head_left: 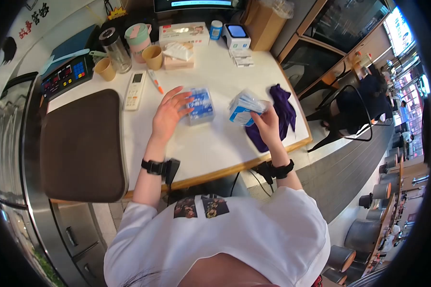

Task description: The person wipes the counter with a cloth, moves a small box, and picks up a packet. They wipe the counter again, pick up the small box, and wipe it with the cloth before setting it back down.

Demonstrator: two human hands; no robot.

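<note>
On the white table, my left hand (170,112) has its fingers spread, with the fingertips over the left edge of a clear box (201,106) with blue-and-white contents. Whether the fingers touch it cannot be made out. My right hand (267,125) pinches a bundle of blue-and-white packets (245,109) in clear wrapping, to the right of the box. A crumpled purple cloth (283,107) lies beside and partly behind the right hand.
A brown tray (85,146) covers the table's left side. Behind it are a white remote (135,90), a marker (155,82), paper cups (152,58), a tissue pack (178,57) and a glass bottle (115,50). A person (364,98) sits at the right.
</note>
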